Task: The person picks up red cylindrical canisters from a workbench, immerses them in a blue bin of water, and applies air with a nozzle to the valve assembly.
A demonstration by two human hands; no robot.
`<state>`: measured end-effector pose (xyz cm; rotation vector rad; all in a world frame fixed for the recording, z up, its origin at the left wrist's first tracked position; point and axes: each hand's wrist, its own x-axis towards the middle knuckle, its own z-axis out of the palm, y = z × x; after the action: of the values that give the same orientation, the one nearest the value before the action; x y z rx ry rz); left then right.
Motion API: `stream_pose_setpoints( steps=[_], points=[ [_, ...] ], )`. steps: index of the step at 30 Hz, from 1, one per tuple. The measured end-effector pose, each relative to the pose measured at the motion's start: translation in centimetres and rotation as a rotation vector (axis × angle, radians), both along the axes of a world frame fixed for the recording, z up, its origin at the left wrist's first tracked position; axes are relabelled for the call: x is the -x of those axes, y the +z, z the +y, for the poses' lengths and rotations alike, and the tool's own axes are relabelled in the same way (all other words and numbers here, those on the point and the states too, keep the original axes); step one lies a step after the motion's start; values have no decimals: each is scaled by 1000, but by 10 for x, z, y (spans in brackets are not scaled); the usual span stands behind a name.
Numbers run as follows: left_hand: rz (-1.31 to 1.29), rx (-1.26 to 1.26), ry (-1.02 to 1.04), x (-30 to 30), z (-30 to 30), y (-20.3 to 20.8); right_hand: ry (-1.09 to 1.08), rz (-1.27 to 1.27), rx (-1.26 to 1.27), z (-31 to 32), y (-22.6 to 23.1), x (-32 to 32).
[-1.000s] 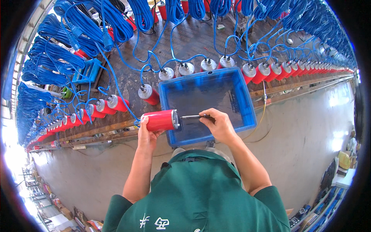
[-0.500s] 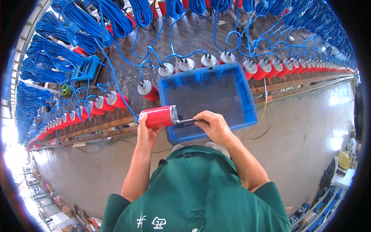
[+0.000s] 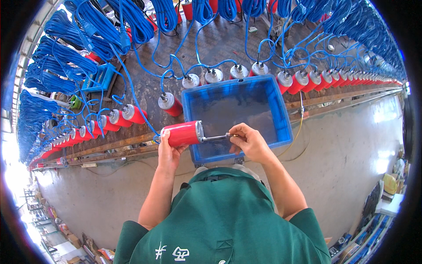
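My left hand (image 3: 169, 149) grips a red cylinder (image 3: 182, 133) with a silver end cap, held sideways over the left edge of a blue plastic crate (image 3: 281, 116). A blue cable trails from the cylinder's left end. My right hand (image 3: 248, 141) pinches a thin metal tool (image 3: 215, 137) whose tip meets the cylinder's silver end. Both hands hover above the near part of the crate, whose inside looks empty.
A long row of red cylinders with silver caps (image 3: 169, 104) lies along a wooden bench (image 3: 132, 143), each wired to blue cables (image 3: 88, 61) hung in coils behind. A small blue tray (image 3: 99, 78) sits at the left. Grey concrete floor (image 3: 351, 149) lies below.
The cylinder and both hands stay over the crate's near left corner. My right hand has shifted slightly on the tool, which remains pressed against the silver end.
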<state>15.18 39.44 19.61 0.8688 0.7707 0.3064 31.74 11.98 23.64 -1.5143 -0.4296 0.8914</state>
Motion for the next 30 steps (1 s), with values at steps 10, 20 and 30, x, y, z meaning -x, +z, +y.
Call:
stream_pose_setpoints(
  steps=[10, 20, 30],
  points=[
    [-6, 0, 56, -6, -9, 9, -45, -326, 258, 7, -25, 0],
    [0, -10, 85, -3, -11, 11, 55, 136, 131, 4, -21, -4],
    [0, -7, 97, -3, -8, 2, 94, -400, 213, 4, 3, -6]
  ],
)
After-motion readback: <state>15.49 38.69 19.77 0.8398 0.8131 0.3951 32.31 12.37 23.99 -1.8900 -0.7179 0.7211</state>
